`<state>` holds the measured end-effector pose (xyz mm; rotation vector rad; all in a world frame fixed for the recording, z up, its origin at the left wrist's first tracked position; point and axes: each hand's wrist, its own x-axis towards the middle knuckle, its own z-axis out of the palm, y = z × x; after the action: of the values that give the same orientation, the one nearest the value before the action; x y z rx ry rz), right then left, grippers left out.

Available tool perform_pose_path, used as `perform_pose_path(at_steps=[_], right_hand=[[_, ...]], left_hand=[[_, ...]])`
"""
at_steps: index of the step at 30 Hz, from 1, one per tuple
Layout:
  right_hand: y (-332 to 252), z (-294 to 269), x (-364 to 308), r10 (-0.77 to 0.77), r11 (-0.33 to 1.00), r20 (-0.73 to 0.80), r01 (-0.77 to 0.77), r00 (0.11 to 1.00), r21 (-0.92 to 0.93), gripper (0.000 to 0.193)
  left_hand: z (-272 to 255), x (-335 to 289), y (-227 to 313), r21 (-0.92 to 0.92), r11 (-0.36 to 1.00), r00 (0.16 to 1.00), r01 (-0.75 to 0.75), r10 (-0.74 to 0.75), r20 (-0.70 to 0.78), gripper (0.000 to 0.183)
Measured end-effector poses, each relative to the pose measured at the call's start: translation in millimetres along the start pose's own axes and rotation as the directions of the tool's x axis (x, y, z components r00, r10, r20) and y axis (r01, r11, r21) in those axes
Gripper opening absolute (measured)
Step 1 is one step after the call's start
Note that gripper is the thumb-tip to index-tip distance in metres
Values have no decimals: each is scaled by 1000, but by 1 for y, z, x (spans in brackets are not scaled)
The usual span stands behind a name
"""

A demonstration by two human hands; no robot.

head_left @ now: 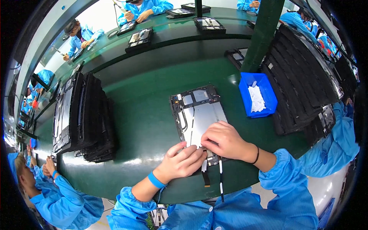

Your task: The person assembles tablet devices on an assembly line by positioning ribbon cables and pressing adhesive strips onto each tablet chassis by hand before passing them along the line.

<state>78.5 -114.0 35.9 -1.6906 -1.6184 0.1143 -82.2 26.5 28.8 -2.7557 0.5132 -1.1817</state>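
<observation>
right now my left hand (183, 160) and right hand (225, 140) press, fingers curled narrow, on the near edge of the opened tablet (199, 117) lying flat on the green bench (145, 126). looks thin, rigid, fragile; i'd hold it by the frame edges. blue bin (268, 96) nearby.

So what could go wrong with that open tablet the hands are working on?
The tablet lies open with its insides bare, and both hands, left and right, press at its near end, so a slip might scratch or bend a part. Thin strips hang over the table edge and a sleeve could perhaps snag them.
</observation>
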Motion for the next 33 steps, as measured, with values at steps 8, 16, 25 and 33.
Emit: perform_pose_path(at_steps=[8,16,25,33], right_hand=[[36,-69,8,172,942,-545,-299,821,-153,4],[64,-104,-23,380,694,-460,-577,802,-431,4],[16,-69,1,-1,892,-205,-92,979,-443,8],[-9,-24,-21,-255,946,374,310,891,-92,33]], left_hand=[[7,15,-16,-413,823,915,390,-397,73,20],[43,16,-29,-501,615,768,609,-614,181,15],[44,14,-25,-386,657,743,648,-657,130,15],[41,21,-22,-338,642,716,688,-675,176,16]])
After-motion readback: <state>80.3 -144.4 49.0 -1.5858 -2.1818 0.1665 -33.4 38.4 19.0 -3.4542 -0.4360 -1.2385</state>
